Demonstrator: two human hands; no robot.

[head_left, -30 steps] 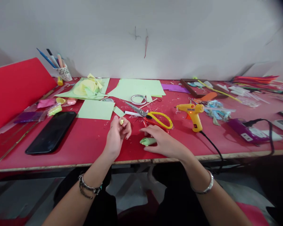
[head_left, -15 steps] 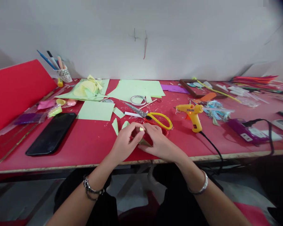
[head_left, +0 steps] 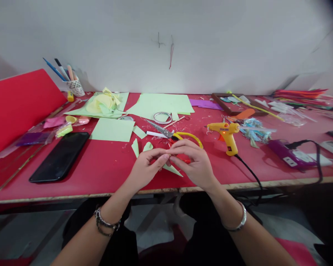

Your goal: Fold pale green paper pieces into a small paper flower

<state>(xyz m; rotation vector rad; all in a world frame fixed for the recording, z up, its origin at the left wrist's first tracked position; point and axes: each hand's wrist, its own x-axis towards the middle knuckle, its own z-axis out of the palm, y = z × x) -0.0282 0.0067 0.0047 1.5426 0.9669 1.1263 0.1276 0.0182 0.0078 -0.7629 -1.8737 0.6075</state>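
Note:
My left hand and my right hand meet at the fingertips above the front of the table, both closed in a pinch. What lies between the fingertips is hidden; a moment ago a small pale yellow piece showed at the left ones. Under the hands lies a pointed light green paper scrap. Two more green scraps rest just beyond my left hand. The scissors, with yellow and red handles, lie behind my right hand, which partly covers them.
A yellow glue gun with a lit orange light lies to the right, its cord hanging over the table edge. Left is a black phone. Green sheets, a tape roll and a purple power strip are around.
My right hand has risen and turned, its fingertips now meeting the left ones. The pale yellow piece has gone out of sight, and more of the green scrap below shows.

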